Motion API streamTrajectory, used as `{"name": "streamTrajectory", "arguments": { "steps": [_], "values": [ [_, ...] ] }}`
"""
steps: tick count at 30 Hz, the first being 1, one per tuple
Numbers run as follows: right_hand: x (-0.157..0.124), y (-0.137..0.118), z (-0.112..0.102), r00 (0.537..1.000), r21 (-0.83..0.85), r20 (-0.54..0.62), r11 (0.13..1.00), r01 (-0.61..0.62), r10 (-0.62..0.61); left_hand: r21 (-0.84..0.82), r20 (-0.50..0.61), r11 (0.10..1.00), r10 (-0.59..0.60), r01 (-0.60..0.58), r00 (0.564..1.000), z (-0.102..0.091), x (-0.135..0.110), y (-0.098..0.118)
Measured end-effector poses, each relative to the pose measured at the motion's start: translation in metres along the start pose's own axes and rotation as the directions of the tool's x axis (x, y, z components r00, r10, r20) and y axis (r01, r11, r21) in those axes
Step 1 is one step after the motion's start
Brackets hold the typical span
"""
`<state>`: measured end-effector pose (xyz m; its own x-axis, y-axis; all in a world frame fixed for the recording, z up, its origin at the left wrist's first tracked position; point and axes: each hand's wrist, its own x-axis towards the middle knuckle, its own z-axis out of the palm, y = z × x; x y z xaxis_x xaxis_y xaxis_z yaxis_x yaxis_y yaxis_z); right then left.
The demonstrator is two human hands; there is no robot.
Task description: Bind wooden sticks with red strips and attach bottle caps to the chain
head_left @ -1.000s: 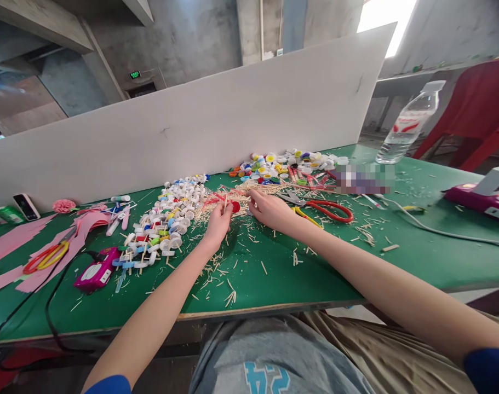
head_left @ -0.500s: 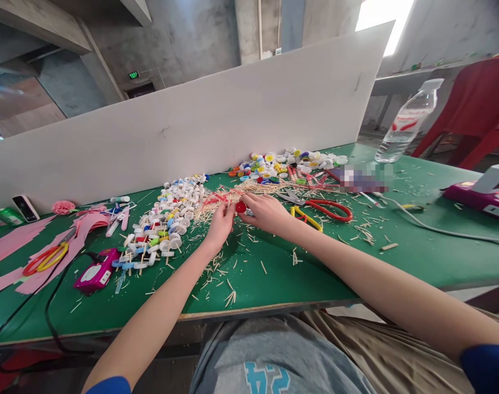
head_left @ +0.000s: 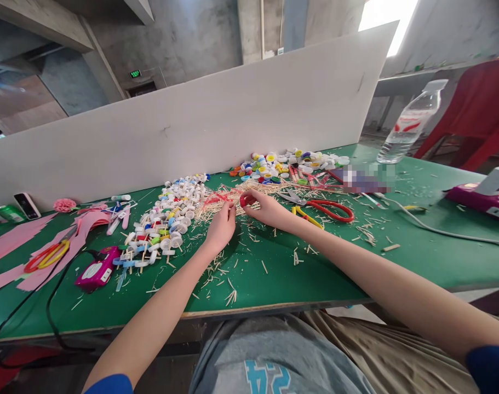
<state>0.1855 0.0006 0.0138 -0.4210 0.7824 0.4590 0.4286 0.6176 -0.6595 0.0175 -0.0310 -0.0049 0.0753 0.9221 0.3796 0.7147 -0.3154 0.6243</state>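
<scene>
A red cap is held in the right hand over thin, splintery wooden sticks. Left hand just beside; whether anything is gripped cannot be told. Cap judged light, stiff, smooth plastic, slightly slippery; best taken by its round rim.

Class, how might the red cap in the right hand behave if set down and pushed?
The red cap in the right hand looks small and plastic, so it is probably light. Its rounded edge suggests it might roll if stood on its side.
</scene>
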Motion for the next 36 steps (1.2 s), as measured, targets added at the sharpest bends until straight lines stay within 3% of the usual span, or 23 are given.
{"name": "streamTrajectory", "arguments": {
  "steps": [8,17,27,36],
  "values": [
    [0.003,0.002,-0.01,0.98,0.199,0.159,0.968,-0.153,0.122,0.108,0.015,0.992,0.068,-0.07,0.998,-0.004,-0.003,0.006],
    [0.004,0.009,-0.023,0.945,0.237,0.292,0.945,-0.223,0.149,0.16,0.042,0.978,0.13,-0.135,0.991,-0.009,-0.004,0.007],
    [0.001,0.005,-0.028,0.937,0.267,0.333,0.942,-0.204,0.108,0.28,0.064,0.94,0.183,-0.194,0.981,-0.016,-0.003,0.008],
    [-0.001,0.003,-0.027,0.948,0.129,0.286,0.975,-0.18,0.137,0.3,0.108,0.918,0.237,-0.259,0.965,-0.021,-0.001,0.0]
  ]
}}
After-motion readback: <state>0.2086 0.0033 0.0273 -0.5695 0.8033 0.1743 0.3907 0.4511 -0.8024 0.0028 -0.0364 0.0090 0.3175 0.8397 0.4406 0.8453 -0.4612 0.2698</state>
